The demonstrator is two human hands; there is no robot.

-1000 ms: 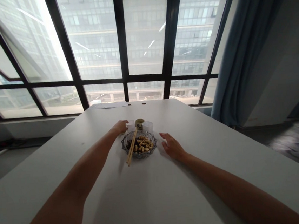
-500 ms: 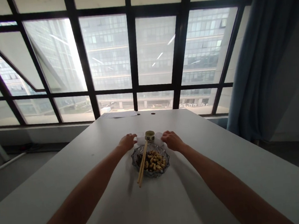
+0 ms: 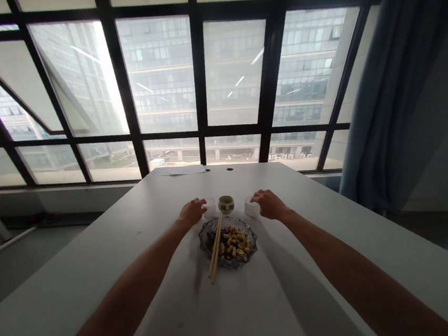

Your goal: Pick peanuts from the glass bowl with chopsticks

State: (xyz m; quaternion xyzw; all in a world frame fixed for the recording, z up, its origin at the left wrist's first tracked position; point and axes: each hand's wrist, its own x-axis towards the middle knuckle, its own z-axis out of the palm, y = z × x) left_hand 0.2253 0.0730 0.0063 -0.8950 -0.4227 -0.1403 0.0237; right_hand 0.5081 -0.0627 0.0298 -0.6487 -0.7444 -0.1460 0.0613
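Note:
A glass dish (image 3: 251, 249) full of peanuts sits mid-table, with a pair of wooden chopsticks (image 3: 216, 249) resting across its left rim. Behind it stand a small tan cup (image 3: 226, 204) and two small white cups. My left hand (image 3: 191, 212) grips the left white cup (image 3: 210, 208). My right hand (image 3: 266, 204) is closed around the right white cup (image 3: 249, 207), which has shifted a little away from the tan cup.
The white table (image 3: 237, 304) runs out to a wall of dark-framed windows. A sheet of paper (image 3: 177, 171) lies at its far edge, beside two small holes. A blue curtain (image 3: 389, 78) hangs at the right.
My right hand came off the table beside the dish, reached the right white cup and closed on it, drawing it slightly right. The camera tilted up. My left hand stayed on its cup.

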